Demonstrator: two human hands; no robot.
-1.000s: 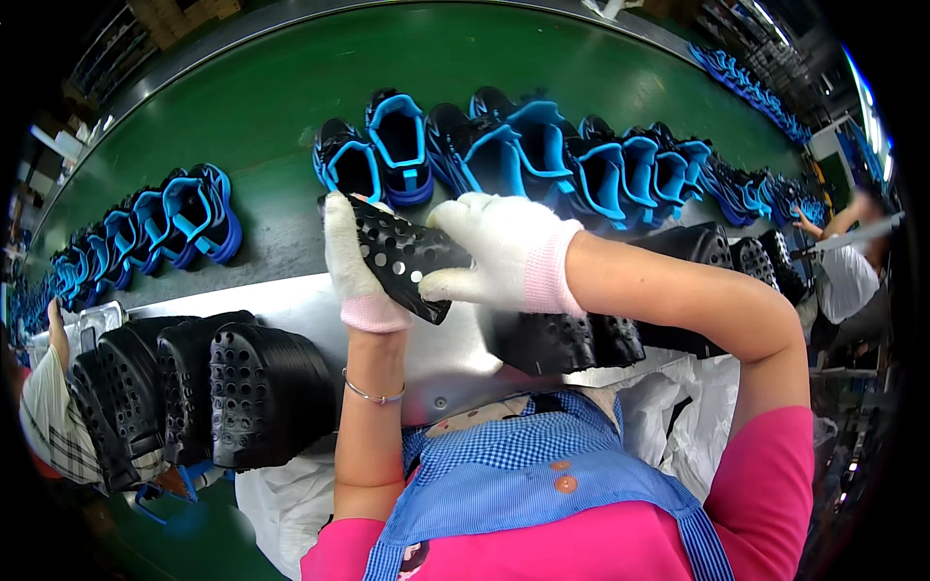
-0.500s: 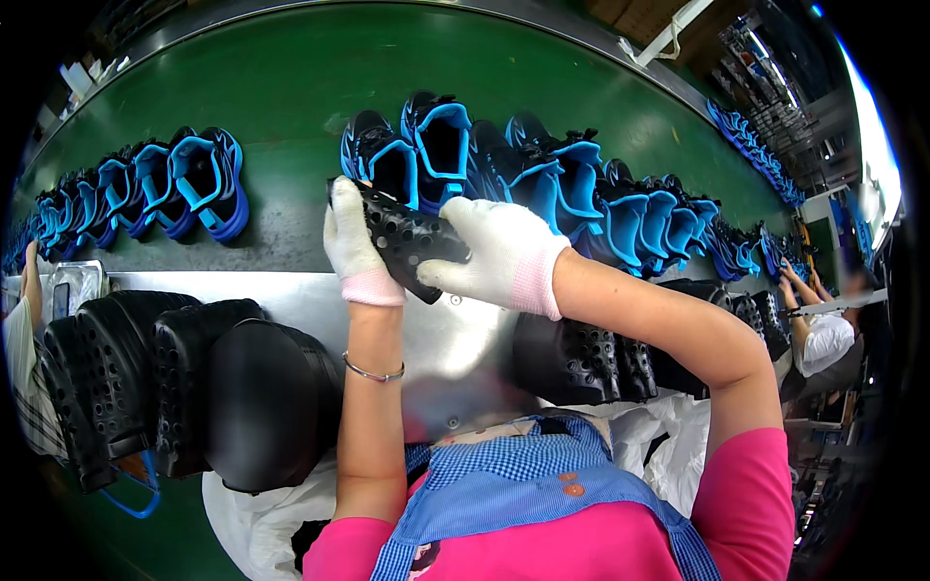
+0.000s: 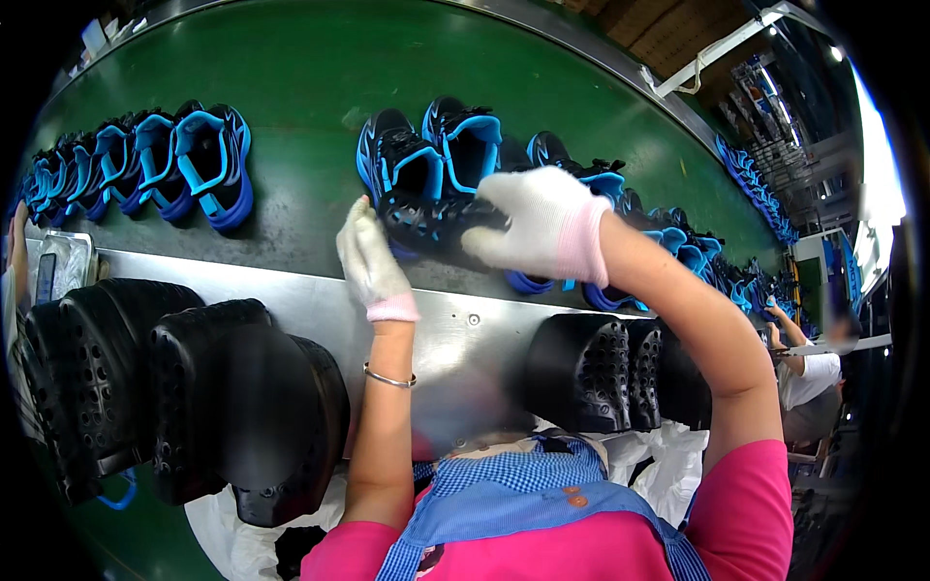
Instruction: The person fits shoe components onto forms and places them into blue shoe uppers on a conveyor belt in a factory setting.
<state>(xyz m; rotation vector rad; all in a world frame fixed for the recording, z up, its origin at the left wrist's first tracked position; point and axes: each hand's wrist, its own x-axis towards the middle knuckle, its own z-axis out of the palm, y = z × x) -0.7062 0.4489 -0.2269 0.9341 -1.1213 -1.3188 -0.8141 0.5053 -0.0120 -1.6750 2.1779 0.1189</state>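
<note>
My right hand [image 3: 544,225], in a white glove with a pink cuff, grips the right end of a black insole [image 3: 431,225] dotted with round holes. The insole is tilted over the heel of a black and blue sports shoe [image 3: 386,147] and hides part of it. Beside the insole's left end is my gloved left hand [image 3: 371,259], its fingers stretched out with nothing in them. Another black and blue shoe [image 3: 471,150] stands just right of the first, its opening facing me.
A row of matching shoes [image 3: 215,169] stands at left on the green belt [image 3: 291,77], and more stand at right. Stacks of black insoles [image 3: 97,378] lie at near left, others [image 3: 581,373] at near right, along a metal ledge [image 3: 465,339]. Other people work at both sides.
My left hand has let go of the insole and sits lower beside it. The right hand has carried the insole slightly right, tilting it flatter. The shoes appear shifted a little right.
</note>
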